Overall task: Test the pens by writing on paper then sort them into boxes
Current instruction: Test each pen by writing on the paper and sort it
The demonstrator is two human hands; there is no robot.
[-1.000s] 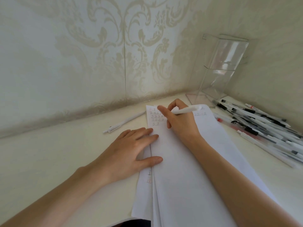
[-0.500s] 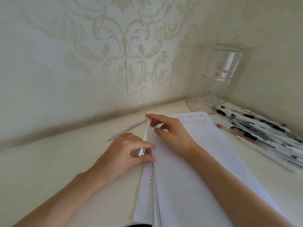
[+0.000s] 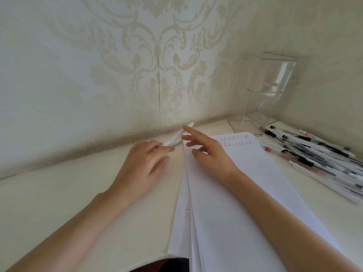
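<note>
A stack of white paper sheets (image 3: 245, 203) lies on the cream table, with small written marks near its far end. My left hand (image 3: 143, 167) rests left of the stack and pinches a white pen (image 3: 177, 135), which is motion-blurred and points up toward the wall. My right hand (image 3: 210, 154) hovers over the far left corner of the paper with its fingers spread and nothing in it. A pile of white and black pens (image 3: 318, 156) lies at the right.
A clear acrylic box (image 3: 271, 77) stands in the far right corner on a clear base. Patterned walls close off the table at the back and the right. The table's near edge runs below the paper.
The right hand stopped writing and passed the white pen to the left hand. The left hand has since carried it left and toward the wall, and the right hand has opened.
</note>
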